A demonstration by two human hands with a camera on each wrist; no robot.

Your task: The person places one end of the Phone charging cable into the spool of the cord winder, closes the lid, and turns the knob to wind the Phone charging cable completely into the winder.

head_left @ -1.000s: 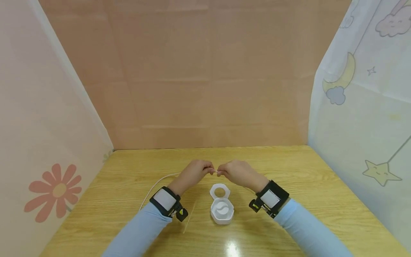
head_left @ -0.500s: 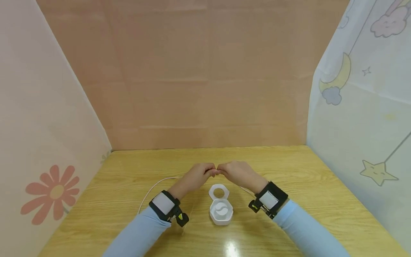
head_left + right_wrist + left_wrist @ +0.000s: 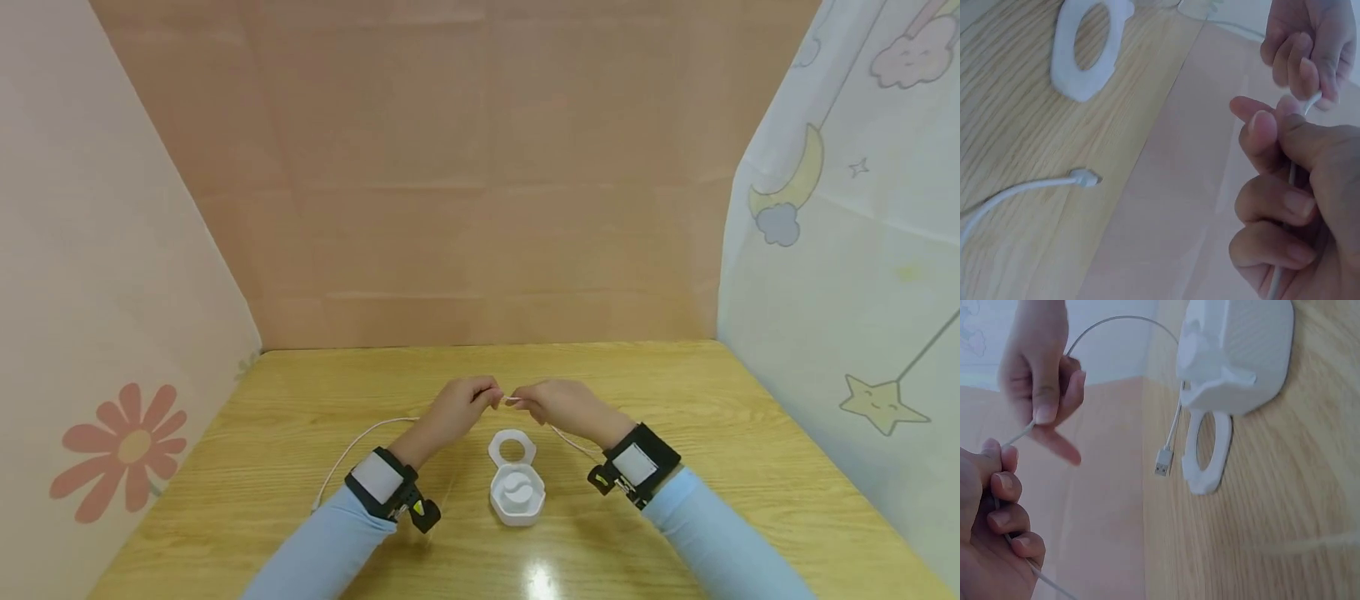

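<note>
A thin white cable (image 3: 512,401) is stretching between both hands above the wooden surface (image 3: 712,417). The left hand (image 3: 457,406) and right hand (image 3: 561,406) are each pinching it with curled fingers, just beyond an open white case (image 3: 517,492).

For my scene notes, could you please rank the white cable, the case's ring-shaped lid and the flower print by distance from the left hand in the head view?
1. white cable: pinched in the left hand.
2. ring-shaped lid: on the table, just to its right.
3. flower print: far left, on the side wall.
</note>
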